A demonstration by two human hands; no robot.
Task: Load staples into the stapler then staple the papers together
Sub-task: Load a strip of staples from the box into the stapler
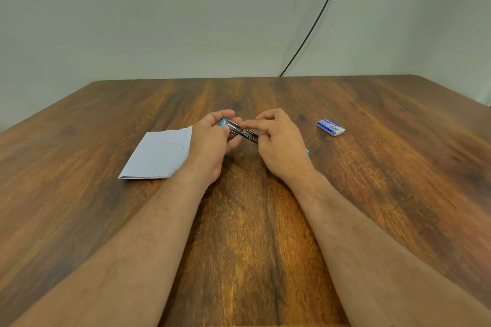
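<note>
A small metal stapler point(240, 130) with blue plastic ends is held just above the wooden table point(244, 220), near its middle. My left hand point(212, 141) grips its far left end between thumb and fingers. My right hand point(279, 141) holds the near right end, with the forefinger laid along the top of the metal channel. Whether staples lie in the channel is hidden by the fingers. A folded stack of white papers point(159, 154) lies flat to the left, partly under my left wrist. A small blue staple box point(330, 127) rests to the right.
A bit of blue plastic point(307, 151) peeks out from behind my right hand on the table. A black cable point(316, 21) runs down the grey wall to the table's back edge.
</note>
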